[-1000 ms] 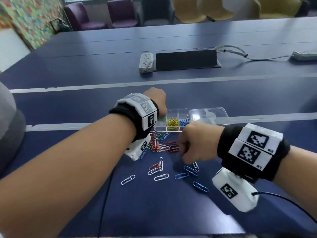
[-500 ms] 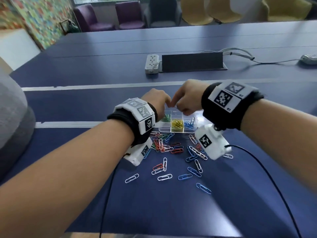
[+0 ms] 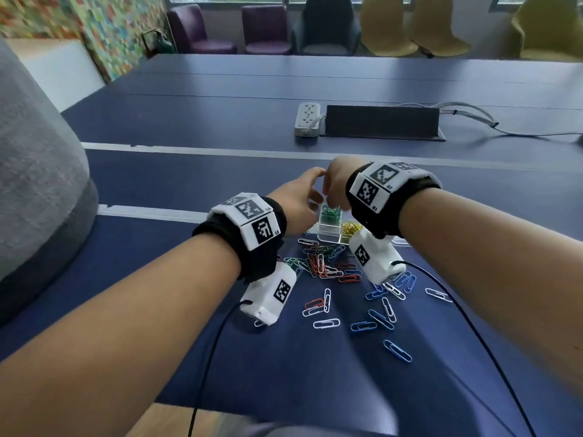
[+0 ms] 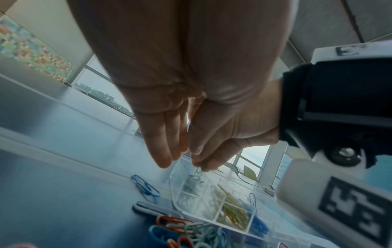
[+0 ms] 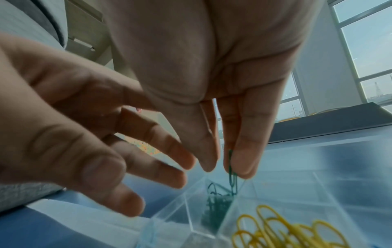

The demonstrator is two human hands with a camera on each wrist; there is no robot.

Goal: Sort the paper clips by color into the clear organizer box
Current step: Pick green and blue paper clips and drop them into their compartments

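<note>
The clear organizer box (image 3: 328,236) sits on the blue table, with green clips (image 3: 330,212) in its left compartment and yellow clips (image 3: 350,228) beside them. My right hand (image 5: 227,167) pinches a green paper clip (image 5: 232,177) end-down just above the green compartment (image 5: 216,206). My left hand (image 5: 182,167) hovers close on the left with straight, spread fingers and holds nothing. In the left wrist view the same green paper clip (image 4: 200,167) hangs over the organizer box (image 4: 191,213). A mixed pile of loose clips (image 3: 325,263) lies in front of the box.
Scattered blue, white and red clips (image 3: 378,316) lie nearer me on the table. A white power strip (image 3: 307,118) and a black cable hatch (image 3: 381,123) sit farther back. A grey fabric shape (image 3: 38,171) fills the left side. Wrist camera cables trail toward the near table edge.
My right hand rose from the loose pile and moved back and left over the box with a green clip. My left hand's curled fingers straightened beside it.
</note>
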